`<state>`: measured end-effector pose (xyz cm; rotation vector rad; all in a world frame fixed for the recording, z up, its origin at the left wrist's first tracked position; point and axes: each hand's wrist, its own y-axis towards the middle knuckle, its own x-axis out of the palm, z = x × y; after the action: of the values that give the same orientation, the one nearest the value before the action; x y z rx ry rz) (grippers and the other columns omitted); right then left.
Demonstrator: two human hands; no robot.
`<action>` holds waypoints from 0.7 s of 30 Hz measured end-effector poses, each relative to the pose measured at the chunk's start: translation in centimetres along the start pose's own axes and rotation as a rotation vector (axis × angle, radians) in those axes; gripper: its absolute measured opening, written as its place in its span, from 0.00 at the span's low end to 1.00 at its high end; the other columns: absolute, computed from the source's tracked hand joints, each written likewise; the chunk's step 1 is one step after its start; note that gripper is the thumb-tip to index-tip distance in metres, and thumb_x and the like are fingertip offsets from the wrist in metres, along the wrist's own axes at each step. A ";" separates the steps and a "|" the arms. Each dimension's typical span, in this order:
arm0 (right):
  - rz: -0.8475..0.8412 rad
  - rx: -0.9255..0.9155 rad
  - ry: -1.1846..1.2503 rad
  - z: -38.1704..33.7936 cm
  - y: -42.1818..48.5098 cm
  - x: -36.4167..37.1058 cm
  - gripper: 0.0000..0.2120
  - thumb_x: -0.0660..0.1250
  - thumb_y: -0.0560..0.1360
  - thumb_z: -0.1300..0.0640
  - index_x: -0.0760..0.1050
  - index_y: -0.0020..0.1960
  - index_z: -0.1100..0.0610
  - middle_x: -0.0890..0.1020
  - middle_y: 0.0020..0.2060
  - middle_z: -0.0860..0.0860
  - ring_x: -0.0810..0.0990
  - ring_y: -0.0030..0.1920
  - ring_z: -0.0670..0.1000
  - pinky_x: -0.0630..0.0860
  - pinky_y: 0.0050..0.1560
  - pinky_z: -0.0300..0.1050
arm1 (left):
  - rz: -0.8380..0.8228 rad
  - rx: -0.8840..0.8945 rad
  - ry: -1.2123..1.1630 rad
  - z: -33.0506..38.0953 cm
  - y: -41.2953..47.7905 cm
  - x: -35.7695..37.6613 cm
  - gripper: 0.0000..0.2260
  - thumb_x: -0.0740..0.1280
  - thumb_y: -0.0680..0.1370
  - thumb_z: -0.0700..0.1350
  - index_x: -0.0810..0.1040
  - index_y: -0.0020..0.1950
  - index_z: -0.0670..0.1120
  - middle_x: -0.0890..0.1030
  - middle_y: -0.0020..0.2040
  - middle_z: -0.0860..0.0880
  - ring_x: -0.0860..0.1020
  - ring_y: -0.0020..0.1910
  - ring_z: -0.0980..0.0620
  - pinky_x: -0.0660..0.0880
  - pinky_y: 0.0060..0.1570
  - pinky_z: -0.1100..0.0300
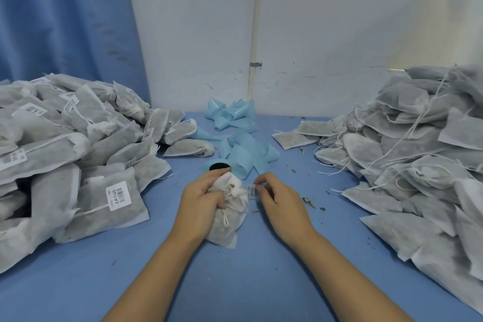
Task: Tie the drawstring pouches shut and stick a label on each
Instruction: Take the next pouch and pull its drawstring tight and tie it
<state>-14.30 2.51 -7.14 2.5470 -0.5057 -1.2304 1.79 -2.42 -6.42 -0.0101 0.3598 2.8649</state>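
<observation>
My left hand (202,197) is curled round the gathered neck of a pouch (227,219), gripping it tight, with the pouch's lower end lying on the table (248,282) and pointing back toward me. Just right of the pouch my right hand (279,201) pinches a small white label (253,191) between thumb and fingertips. The label's inner edge reaches the pouch's bunched top, though I cannot tell whether it has stuck there. A knotted cord end hangs down the pouch's front. Just beyond the pouch sits a roll (219,166) with a dark core, partly hidden by my left fingers, and behind that lie loose curls of pale blue backing (240,149), running back to the wall. Well left of the pouch is a heap (65,151) of pouches already carrying barcode labels. Well to its right is a second heap (418,151), with cords trailing loose and no labels showing. A few dry crumbs (309,201) lie on the table right of the pouch, near my right hand.
</observation>
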 end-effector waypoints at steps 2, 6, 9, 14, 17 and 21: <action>0.041 -0.036 -0.076 -0.3 -0.2 -0.2 0.06 0.56 0.81 0.53 0.71 0.50 0.49 0.77 0.41 0.46 0.73 0.42 0.48 0.71 0.41 0.47 | -0.078 -0.032 0.038 -0.2 0.1 0.1 0.30 0.61 0.55 0.38 0.80 0.57 0.47 0.80 0.58 0.58 0.76 0.57 0.63 0.70 0.53 0.69; 0.161 -0.115 -0.249 -0.6 -0.3 -0.1 0.09 0.56 0.81 0.55 0.74 0.53 0.53 0.75 0.45 0.48 0.71 0.47 0.50 0.70 0.42 0.48 | -0.147 -0.028 0.082 0.0 -0.1 0.4 0.30 0.60 0.56 0.38 0.80 0.57 0.47 0.79 0.58 0.56 0.76 0.55 0.63 0.69 0.51 0.72; 0.238 -0.080 -0.165 -0.4 -0.3 -0.2 0.09 0.58 0.81 0.58 0.76 0.53 0.56 0.76 0.48 0.49 0.72 0.50 0.51 0.70 0.46 0.47 | -0.154 0.021 0.123 0.3 -0.4 0.5 0.24 0.60 0.57 0.39 0.81 0.51 0.48 0.79 0.55 0.58 0.76 0.51 0.66 0.69 0.48 0.75; 0.186 0.000 0.124 0.0 -0.5 -0.2 0.16 0.59 0.80 0.61 0.73 0.64 0.46 0.75 0.51 0.37 0.72 0.58 0.45 0.67 0.53 0.32 | -0.193 0.040 0.096 0.7 -0.8 0.5 0.17 0.60 0.58 0.38 0.80 0.43 0.48 0.79 0.48 0.55 0.76 0.43 0.66 0.68 0.44 0.76; 0.029 0.000 0.314 0.0 -0.7 -0.3 0.28 0.60 0.79 0.65 0.63 0.70 0.37 0.73 0.54 0.29 0.71 0.61 0.39 0.67 0.59 0.31 | -0.209 0.029 0.067 0.7 -0.9 0.6 0.18 0.60 0.57 0.38 0.80 0.43 0.47 0.79 0.49 0.54 0.76 0.44 0.66 0.69 0.45 0.75; 0.045 0.029 0.428 -0.4 -0.7 -0.2 0.23 0.66 0.77 0.61 0.68 0.63 0.38 0.80 0.52 0.37 0.75 0.56 0.36 0.70 0.56 0.32 | -0.233 0.033 0.065 0.8 -1.0 0.9 0.18 0.60 0.57 0.37 0.80 0.43 0.47 0.80 0.48 0.52 0.76 0.44 0.65 0.69 0.45 0.74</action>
<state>-13.98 3.22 -7.06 2.6962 -0.4780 -0.6342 1.16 -1.00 -5.90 -0.1302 0.3911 2.6326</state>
